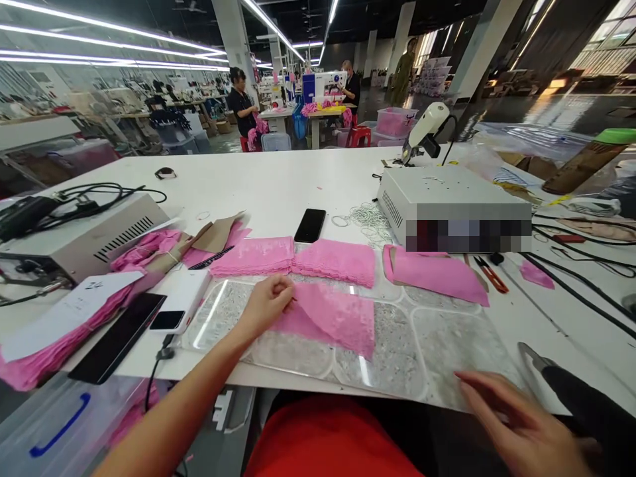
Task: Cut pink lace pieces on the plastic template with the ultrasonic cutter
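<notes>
The left hand [265, 303] pinches the lace [330, 318] flat on the table [278, 185]; the right hand [517, 424] hovers open, empty. Smoothing likely needs both hands.

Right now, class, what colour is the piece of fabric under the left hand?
Pink. The piece of fabric under the left hand shows best in the head view.

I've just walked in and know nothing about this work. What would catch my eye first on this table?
Pink lace everywhere: the left hand pinches one pink lace piece flat on a clear mat at the table's near edge, with folded pink stacks lined up just behind it. To the right sits a white machine box, while the right hand hovers open and empty near the front edge.
</notes>
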`<state>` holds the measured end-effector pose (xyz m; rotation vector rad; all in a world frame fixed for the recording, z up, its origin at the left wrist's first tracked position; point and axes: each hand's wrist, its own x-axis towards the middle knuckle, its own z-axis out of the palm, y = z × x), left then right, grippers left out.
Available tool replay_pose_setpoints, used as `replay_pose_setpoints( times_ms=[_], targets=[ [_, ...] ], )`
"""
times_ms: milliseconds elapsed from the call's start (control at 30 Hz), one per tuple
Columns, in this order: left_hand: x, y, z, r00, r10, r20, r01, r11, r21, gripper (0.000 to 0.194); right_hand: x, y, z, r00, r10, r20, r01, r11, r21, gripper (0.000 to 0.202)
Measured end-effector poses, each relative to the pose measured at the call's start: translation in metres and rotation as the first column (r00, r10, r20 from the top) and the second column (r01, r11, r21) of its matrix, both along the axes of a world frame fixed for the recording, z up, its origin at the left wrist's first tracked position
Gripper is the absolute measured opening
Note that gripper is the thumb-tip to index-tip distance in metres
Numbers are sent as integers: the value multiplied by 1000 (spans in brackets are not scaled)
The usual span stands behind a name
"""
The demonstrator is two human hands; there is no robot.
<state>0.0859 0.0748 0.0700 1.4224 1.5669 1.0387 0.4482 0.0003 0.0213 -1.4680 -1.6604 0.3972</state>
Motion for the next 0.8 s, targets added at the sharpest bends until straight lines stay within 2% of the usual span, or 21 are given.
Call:
replay_pose_setpoints(
  times_ms=[100, 200, 333, 433, 633, 800],
  targets=[
    [-18, -19, -16, 992, 109, 65, -107, 994, -36, 31, -44, 26, 7, 954, 293, 67, -293, 956, -12, 15],
    [-25, -27, -25, 986, 157, 48, -156, 987, -27, 30, -78, 45, 9, 882, 430, 195, -434, 901, -20, 16],
    [-29, -31, -30, 976, 193, -104, -187, 980, 72, 16, -97, 56, 9, 826, 495, 269, -516, 856, 11, 18],
    [-30, -35, -33, 947, 204, -247, -166, 972, 163, 8, -104, 57, 6, 781, 551, 295, -575, 818, -7, 22],
    [-34, -50, -45, 858, 222, -463, -124, 965, 233, 11, -107, 61, -5, 769, 530, 356, -599, 793, 111, 16],
    [-40, -63, -52, 807, 189, -560, -60, 969, 240, 13, -102, 62, -8, 758, 518, 396, -611, 777, 154, 16]
  ],
)
